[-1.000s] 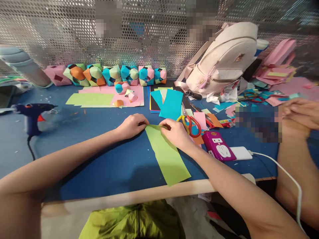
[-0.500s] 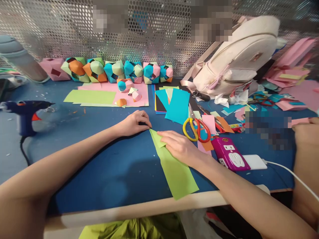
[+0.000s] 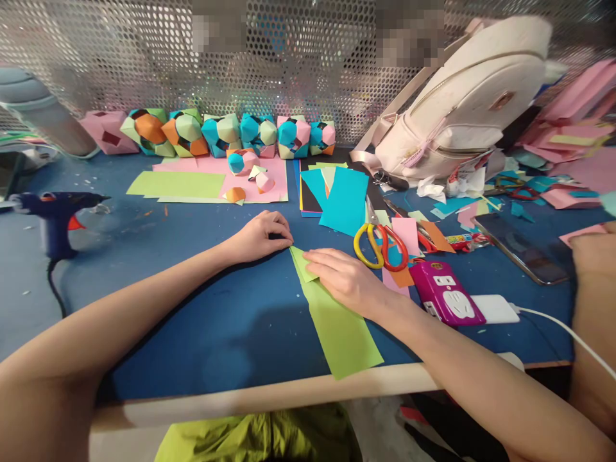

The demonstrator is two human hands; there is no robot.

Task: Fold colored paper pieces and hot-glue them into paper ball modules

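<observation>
A long light-green paper strip lies slanting across the blue table, its far end folded over into a small flap. My left hand is closed, thumb and fingertips pinching the strip's far tip. From the right, my right hand holds the flap down with its fingers pressed together; its thumb is hidden. Yellow-and-red-handled scissors lie just beyond my right hand. Behind them are blue paper sheets.
Folded paper balls line the mesh panel. A glue gun stands left. Green sheets, a purple power adapter, a phone, paper scraps and a backpack surround the work. Another person's arm is at right.
The camera view has shifted slightly. Both hands keep nearly the same position on the green paper strip.
</observation>
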